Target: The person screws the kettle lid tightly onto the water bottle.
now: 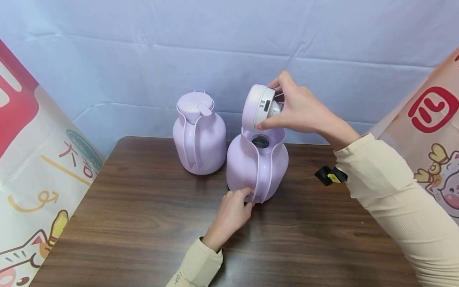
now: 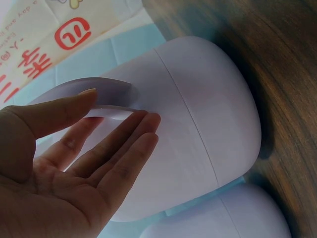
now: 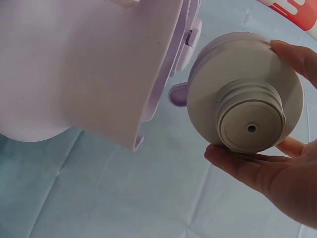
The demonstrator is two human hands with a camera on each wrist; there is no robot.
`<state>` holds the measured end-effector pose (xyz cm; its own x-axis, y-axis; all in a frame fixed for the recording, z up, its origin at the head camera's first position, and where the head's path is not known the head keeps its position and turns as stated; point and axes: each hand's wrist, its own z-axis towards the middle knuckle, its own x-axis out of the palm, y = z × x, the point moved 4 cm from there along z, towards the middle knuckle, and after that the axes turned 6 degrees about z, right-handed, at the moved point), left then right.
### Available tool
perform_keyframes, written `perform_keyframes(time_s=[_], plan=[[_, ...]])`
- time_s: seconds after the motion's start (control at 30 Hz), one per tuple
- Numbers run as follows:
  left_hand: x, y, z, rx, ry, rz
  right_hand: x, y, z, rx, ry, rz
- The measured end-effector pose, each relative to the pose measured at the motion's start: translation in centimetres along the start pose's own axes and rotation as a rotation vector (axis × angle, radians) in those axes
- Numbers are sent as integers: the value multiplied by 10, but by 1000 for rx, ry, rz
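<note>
My right hand (image 1: 299,107) holds a lilac stopper lid (image 1: 252,107) by its rim, tilted on its side just above the open mouth of a lilac vacuum jug (image 1: 238,159). In the right wrist view, the lid's pale threaded underside (image 3: 251,124) shows a small central hole, and a lilac tab sticks out at its side. My left hand (image 1: 233,213) is at the low end of that jug's handle (image 1: 263,175). Thumb and index finger pinch the handle's edge in the left wrist view, while the other fingers (image 2: 133,153) extend along the jug's body.
A second lilac jug (image 1: 206,139), its lid on, stands close by on the left. Both jugs are near the back edge of the brown wooden table (image 1: 150,223). Behind hangs a pale blue cloth (image 1: 229,59), with printed banners (image 1: 46,171) at the sides.
</note>
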<state>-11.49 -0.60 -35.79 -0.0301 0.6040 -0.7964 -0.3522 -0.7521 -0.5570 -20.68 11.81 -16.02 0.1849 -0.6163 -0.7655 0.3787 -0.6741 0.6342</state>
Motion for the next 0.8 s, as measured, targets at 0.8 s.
perform_keyframes(time_s=[0.8], plan=[[0,-2,-1,-2,1,-14,10,-12,0,54,11,-35]])
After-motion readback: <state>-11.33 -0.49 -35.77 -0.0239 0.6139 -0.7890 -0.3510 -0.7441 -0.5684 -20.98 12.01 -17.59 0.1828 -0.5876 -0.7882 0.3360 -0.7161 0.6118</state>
